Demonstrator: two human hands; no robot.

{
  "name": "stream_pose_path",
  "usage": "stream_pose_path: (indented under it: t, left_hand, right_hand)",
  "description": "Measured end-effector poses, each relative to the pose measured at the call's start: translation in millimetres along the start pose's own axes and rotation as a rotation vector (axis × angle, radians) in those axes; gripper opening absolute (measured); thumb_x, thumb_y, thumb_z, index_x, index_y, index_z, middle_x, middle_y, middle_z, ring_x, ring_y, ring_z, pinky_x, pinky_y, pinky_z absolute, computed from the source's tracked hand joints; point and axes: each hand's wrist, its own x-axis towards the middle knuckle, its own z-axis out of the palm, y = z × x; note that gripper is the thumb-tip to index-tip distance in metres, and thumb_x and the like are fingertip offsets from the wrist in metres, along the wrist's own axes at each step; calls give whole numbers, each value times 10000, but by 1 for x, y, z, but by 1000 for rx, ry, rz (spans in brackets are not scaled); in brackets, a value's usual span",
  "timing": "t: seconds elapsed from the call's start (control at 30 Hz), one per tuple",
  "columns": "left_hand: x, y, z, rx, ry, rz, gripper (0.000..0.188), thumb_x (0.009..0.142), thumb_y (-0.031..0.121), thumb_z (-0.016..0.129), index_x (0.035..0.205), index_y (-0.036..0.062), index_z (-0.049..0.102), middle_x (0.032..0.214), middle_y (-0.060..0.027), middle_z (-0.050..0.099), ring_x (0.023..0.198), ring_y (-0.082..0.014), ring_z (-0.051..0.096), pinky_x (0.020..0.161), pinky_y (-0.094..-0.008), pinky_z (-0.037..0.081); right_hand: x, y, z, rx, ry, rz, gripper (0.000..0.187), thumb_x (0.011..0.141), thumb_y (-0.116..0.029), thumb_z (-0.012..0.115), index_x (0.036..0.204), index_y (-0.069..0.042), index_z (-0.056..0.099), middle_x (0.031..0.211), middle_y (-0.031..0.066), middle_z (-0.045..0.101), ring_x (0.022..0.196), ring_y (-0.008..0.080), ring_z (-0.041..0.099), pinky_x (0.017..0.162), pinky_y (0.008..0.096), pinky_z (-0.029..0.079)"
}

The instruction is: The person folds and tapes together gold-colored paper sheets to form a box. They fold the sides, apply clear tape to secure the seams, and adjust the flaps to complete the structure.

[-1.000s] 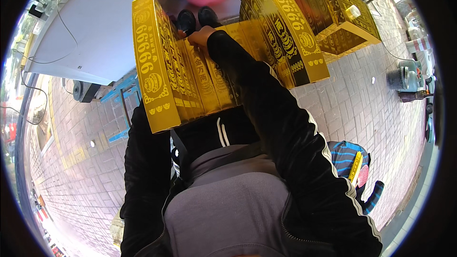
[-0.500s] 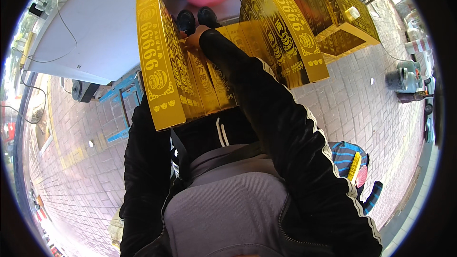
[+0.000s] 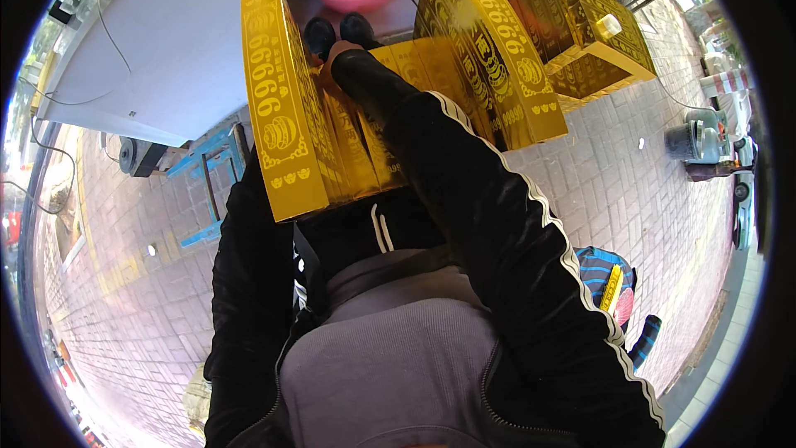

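Observation:
A gold cardboard box (image 3: 377,153), printed with yellow patterns and partly unfolded, rests across my lap. Its left panel (image 3: 286,141) stands up, and so does its right panel (image 3: 514,66). My right arm reaches over the box from the right. At the far end of the left panel, my right hand (image 3: 329,66) has its fingers closed at the cardboard edge; the sleeve covers part of it. My left forearm goes down behind the left panel, which hides my left hand.
Another gold box (image 3: 593,33) stands on the paving at the far right. A white panel (image 3: 157,41) fills the far left, above a blue stool (image 3: 211,182). Beyond my shoes (image 3: 356,29) lies a pink basin (image 3: 365,0). A striped bag (image 3: 601,274) sits at my right.
My right hand has shifted slightly left and toward the far end along the left panel. The box's left panel has tilted a little; the box otherwise stays in place.

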Motion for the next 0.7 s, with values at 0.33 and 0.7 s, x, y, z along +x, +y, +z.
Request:
stream_pose_path:
  t: [0.33, 0.7]
  left_hand:
    - [1, -1, 3, -9, -3, -1, 566, 1091, 445, 357, 1376, -6, 546, 1312, -157, 628, 1219, -225, 578, 1016, -365, 460]
    - [4, -4, 3, -17, -2, -10, 587, 1093, 466, 339, 1371, -5, 552, 1313, -156, 628, 1228, -227, 571, 1021, -369, 456]
  right_hand:
    - [-15, -1, 4, -41, 135, 14, 529, 943, -443, 657, 1233, 0, 664, 1252, 243, 668, 1200, 347, 642, 975, 446, 502]
    - [-29, 36, 45, 188, 350, -325, 446, 975, -198, 526, 1394, -52, 482, 1286, 276, 610, 1193, 400, 601, 981, 458, 490]
